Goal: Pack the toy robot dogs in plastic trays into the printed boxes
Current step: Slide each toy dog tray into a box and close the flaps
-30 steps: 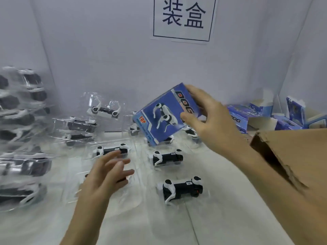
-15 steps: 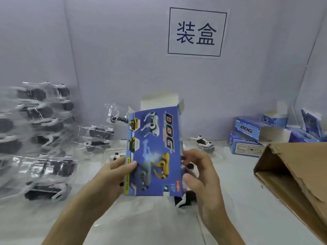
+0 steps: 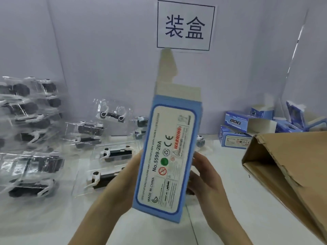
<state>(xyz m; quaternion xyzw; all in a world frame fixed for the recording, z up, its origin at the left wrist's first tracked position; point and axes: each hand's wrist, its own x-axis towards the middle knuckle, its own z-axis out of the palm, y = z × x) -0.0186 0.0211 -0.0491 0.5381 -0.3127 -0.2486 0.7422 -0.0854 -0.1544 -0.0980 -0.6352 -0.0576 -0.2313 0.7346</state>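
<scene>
Box point(image 3: 168, 156) is up off the bench point(image 3: 230, 200), roughly upright w/ a slight tilt, label side (No. 5599-20A, warnings) facing the camera. The top end is open: the long tuck flap point(image 3: 168, 68) stands straight up, w/ a short side flap beside it. The bottom end looks shut, but I can't tell for sure, and I can't see inside.

Left grip point(image 3: 132, 170) holds the box's left edge, fingers hidden behind it. Right grip point(image 3: 203, 175) is curled round the right edge & back.

Toy dogs in clear trays lie on the bench at left. The nearest tray point(image 3: 104, 179) is just behind the left wrist, w/ another point(image 3: 116, 152) past it and a stack point(image 3: 30, 165) further left. There are more printed boxes point(image 3: 237, 131) at back right and a brown carton point(image 3: 283, 174) at right.

Step in hand, I reckon, is squaring up the box ready for loading. To do it well:
- Keep the right grip on the box and squeeze lightly. Card is thin and prob creases if squashed.
- Check the bottom is tucked, else the tray could drop through.
- Fold the flaps back clear of the mouth, then turn the mouth toward the trays.
- Free the left grip for the nearest tray and slide it in lengthways.
- Tray plastic is flimsy and its rim may snag on the side flaps, so ease it in, don't shove.
- Close the side flaps first and the tuck flap last.
</scene>
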